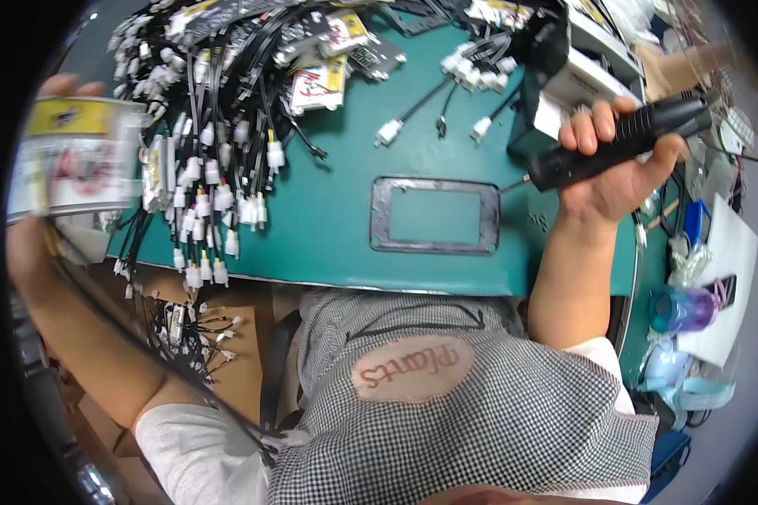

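My right hand [615, 172] grips a black electric screwdriver [627, 139], its thin bit pointing left toward a grey rectangular frame [435, 215] lying flat on the green table [337, 227]. My left hand [38, 219] is raised at the far left and holds a blurred part with a yellow, white and red label [76, 156]; black cables hang down from it. Only some fingertips and the wrist of that hand show.
A big heap of black cables with white connectors [215, 143] covers the table's left and back. Labelled black parts [320, 84] and white boxes [585, 71] lie at the back. A blue bottle [682, 307] and paper [728, 269] sit at right.
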Action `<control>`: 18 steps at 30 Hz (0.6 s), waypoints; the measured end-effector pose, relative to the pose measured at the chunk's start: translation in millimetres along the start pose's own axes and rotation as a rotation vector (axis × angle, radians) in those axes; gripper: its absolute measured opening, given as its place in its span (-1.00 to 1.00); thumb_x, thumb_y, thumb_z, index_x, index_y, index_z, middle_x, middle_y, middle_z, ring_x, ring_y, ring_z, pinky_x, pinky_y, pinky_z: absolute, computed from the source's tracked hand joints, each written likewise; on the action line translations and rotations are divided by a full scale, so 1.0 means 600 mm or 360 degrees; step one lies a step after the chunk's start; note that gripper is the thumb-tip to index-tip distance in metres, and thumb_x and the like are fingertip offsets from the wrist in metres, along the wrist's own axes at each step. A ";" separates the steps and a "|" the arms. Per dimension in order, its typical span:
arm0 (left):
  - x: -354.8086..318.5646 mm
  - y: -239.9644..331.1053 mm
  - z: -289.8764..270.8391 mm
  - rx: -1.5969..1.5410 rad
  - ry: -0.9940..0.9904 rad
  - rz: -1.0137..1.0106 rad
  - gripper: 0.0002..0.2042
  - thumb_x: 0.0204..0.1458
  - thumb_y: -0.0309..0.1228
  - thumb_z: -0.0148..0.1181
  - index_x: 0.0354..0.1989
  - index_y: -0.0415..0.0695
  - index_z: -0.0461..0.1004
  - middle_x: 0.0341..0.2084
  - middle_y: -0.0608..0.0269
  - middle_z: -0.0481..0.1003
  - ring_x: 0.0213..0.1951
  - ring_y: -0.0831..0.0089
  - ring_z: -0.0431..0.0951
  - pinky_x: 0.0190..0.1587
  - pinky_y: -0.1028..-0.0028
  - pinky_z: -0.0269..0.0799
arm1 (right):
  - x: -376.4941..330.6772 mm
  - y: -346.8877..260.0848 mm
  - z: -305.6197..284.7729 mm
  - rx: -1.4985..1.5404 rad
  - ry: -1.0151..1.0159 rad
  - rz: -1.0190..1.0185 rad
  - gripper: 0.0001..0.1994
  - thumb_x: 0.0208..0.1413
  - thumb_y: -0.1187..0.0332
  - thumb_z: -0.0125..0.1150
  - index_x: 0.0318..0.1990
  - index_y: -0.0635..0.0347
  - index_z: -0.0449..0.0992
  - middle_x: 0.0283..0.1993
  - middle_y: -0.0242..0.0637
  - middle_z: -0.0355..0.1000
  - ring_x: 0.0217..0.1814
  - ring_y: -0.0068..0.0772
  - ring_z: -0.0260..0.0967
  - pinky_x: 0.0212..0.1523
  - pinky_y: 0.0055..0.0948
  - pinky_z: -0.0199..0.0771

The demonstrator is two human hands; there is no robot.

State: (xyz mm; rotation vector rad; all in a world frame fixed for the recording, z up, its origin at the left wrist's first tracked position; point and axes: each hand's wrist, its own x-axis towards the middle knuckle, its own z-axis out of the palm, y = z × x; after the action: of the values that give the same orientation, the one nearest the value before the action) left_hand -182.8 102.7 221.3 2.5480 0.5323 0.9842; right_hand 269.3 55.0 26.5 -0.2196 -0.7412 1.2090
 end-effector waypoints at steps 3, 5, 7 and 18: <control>-0.021 -0.035 0.206 -0.0591 0.0118 -0.0360 -0.07 -0.45 -0.04 0.64 0.11 -0.19 0.26 -0.02 0.00 0.48 0.04 0.23 0.52 0.09 0.32 0.47 | -0.002 -0.014 -0.015 0.0068 -0.0103 -0.0024 -0.31 0.04 -0.31 0.17 -0.02 0.22 0.52 -0.35 -0.33 0.32 -0.34 -0.35 0.22 -0.25 -0.30 0.31; -0.020 -0.023 0.295 -0.0448 -0.0068 -0.0417 -0.07 -0.48 0.04 0.61 0.08 -0.15 0.24 -0.02 0.01 0.48 0.00 0.23 0.53 0.04 0.31 0.50 | 0.003 -0.018 -0.016 0.0078 -0.0118 -0.0057 -0.30 0.03 -0.30 0.17 -0.03 0.24 0.52 -0.36 -0.32 0.33 -0.34 -0.35 0.25 -0.24 -0.31 0.32; -0.034 -0.016 0.387 -0.0343 -0.0042 -0.0383 -0.08 -0.50 0.05 0.60 0.04 -0.15 0.25 -0.02 0.00 0.49 -0.02 0.22 0.54 0.00 0.33 0.51 | 0.006 -0.026 -0.020 0.0067 -0.0097 -0.0073 -0.30 0.01 -0.31 0.19 -0.07 0.24 0.51 -0.37 -0.31 0.34 -0.35 -0.35 0.26 -0.24 -0.31 0.32; -0.034 -0.010 0.399 0.0327 -0.0446 -0.0116 -0.17 -0.40 -0.16 0.54 0.21 -0.04 0.41 0.01 0.09 0.46 -0.03 0.07 0.51 0.01 0.18 0.47 | 0.010 -0.035 -0.010 -0.0048 0.0137 -0.0217 -0.35 -0.01 -0.33 0.17 -0.19 0.19 0.49 -0.45 -0.32 0.38 -0.45 -0.34 0.36 -0.35 -0.31 0.39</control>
State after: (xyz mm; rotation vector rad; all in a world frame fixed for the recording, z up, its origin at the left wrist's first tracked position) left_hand -32.1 52.7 41.2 2.7625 0.6668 0.5578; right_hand 290.0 53.9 35.3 -0.2408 -0.6887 1.0530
